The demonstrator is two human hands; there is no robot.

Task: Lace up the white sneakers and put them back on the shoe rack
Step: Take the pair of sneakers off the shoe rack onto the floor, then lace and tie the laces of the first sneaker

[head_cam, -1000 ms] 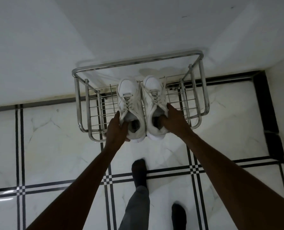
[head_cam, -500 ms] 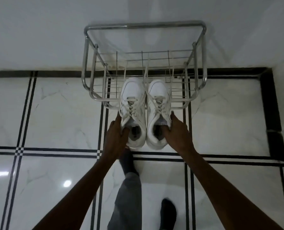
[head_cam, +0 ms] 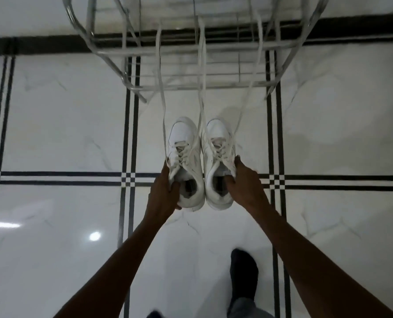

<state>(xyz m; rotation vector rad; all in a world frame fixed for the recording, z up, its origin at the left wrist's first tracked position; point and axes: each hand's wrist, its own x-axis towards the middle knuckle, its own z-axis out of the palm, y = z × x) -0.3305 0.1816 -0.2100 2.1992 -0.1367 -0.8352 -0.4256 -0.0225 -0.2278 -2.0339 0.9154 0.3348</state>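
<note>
Left hand [head_cam: 162,193]: fingers clamped on the collar of the left sneaker [head_cam: 184,161].
Right hand [head_cam: 246,183]: gripping the right sneaker [head_cam: 217,161].
Sneakers: smooth white, side by side, clear of the rack [head_cam: 191,51].
Laces [head_cam: 162,95]: flat, trailing up to the rack's chrome wires.
Floor [head_cam: 64,125]: glossy marble below the rack.

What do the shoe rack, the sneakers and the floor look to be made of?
Tubular silver shoe rack: polished metal, probably steel or chrome, by its bright glints. White lace-up sneakers: smooth leather or synthetic, with flat woven laces. White floor: glossy marble-look tile, veined, mirroring a lamp.
</note>
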